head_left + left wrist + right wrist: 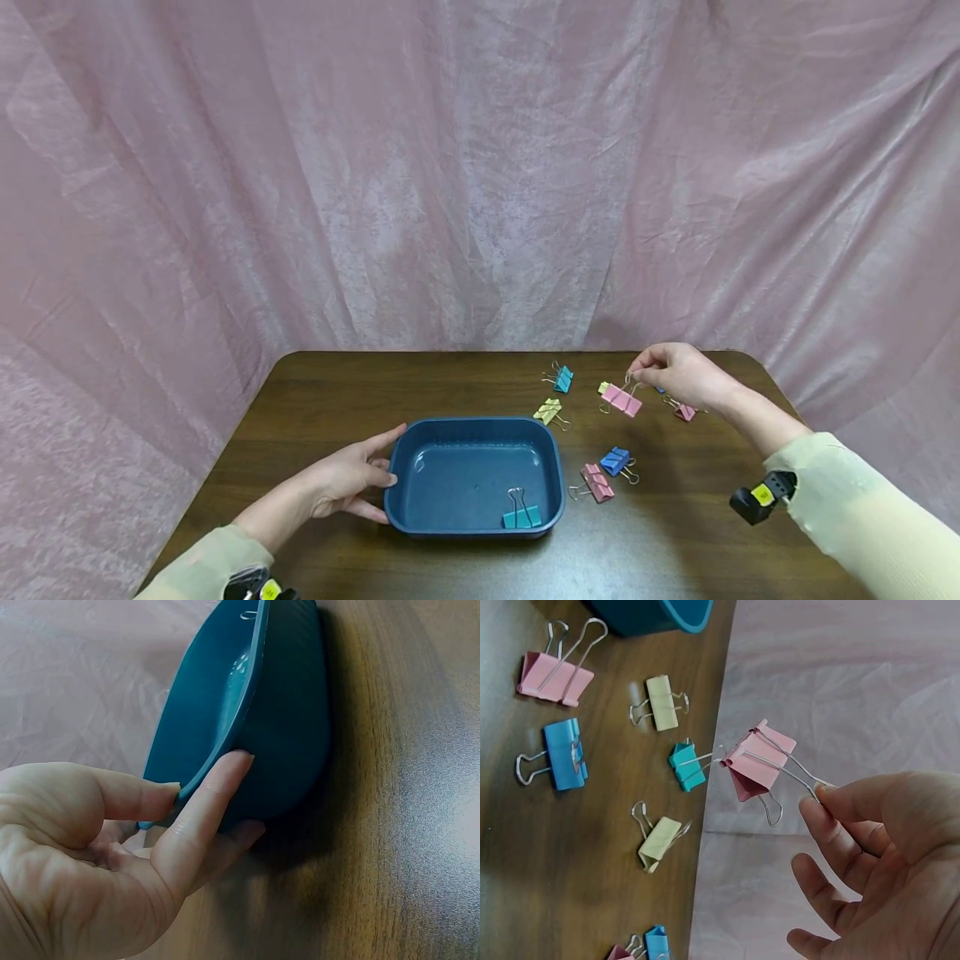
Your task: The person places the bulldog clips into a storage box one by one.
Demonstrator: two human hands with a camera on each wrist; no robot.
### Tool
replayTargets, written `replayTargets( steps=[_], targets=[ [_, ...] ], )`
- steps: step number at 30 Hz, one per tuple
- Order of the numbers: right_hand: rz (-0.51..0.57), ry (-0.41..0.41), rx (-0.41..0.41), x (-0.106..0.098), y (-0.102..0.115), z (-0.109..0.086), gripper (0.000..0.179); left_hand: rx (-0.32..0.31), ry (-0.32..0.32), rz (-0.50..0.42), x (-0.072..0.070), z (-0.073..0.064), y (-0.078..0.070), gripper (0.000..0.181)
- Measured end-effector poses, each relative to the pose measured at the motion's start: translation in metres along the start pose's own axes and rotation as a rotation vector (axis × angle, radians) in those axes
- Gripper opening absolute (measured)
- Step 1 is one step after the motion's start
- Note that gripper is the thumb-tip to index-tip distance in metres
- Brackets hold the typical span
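A blue rectangular tray (472,533) rests on the table, with a teal binder clip (522,518) inside its near right corner. My left hand (348,479) grips the tray's left end, fingers on both sides of the rim (251,697). To the right, above the tabletop, my right hand (686,375) pinches a pink binder clip (622,401) by a wire handle. In the right wrist view that pink clip (761,761) hangs off the thumb and forefinger of the hand (885,847), its other fingers loosely bent.
Right of the tray lie another pink clip (597,482), a blue clip (615,461), a yellow clip (548,411) and a teal clip (563,379). A second yellow clip (659,841) lies farther right, near a small pink clip (684,412) and blue clip (657,942). A pink curtain (465,208) hangs behind the table.
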State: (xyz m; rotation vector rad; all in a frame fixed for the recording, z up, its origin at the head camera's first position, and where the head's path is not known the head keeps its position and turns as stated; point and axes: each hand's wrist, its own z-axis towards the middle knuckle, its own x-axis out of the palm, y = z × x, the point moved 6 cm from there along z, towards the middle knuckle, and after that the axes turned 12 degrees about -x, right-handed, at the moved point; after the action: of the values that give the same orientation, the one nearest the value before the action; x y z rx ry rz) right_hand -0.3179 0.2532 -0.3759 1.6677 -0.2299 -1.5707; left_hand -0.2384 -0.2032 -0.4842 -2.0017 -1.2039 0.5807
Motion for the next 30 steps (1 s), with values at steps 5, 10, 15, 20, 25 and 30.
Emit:
replayTargets(
  steps=[5, 10, 15, 20, 25, 30],
  targets=[
    [-0.021, 0.001, -0.027, 0.0, 0.01, 0.001, 0.017, -0.001, 0.003, -0.004, 0.0, 0.002, 0.001, 0.085],
    [-0.012, 0.004, -0.052, 0.001, 0.017, 0.002, 0.016, 0.0, 0.006, -0.004, 0.0, 0.001, 0.001, 0.085],
    [0.021, 0.013, -0.047, 0.004, 0.02, 0.004, 0.015, -0.002, 0.001, -0.007, 0.0, 0.001, 0.001, 0.085],
    [0.042, 0.018, -0.074, 0.007, 0.027, 0.005, 0.013, 0.002, 0.005, -0.007, 0.0, 0.0, 0.0, 0.085],
    [0.034, 0.026, -0.098, 0.012, 0.032, 0.006, 0.012, -0.002, 0.002, -0.011, -0.001, 0.001, 0.001, 0.085],
    [0.034, 0.026, -0.106, 0.015, 0.034, 0.007, 0.012, -0.001, 0.005, -0.012, 0.0, 0.001, 0.001, 0.085]
  ],
)
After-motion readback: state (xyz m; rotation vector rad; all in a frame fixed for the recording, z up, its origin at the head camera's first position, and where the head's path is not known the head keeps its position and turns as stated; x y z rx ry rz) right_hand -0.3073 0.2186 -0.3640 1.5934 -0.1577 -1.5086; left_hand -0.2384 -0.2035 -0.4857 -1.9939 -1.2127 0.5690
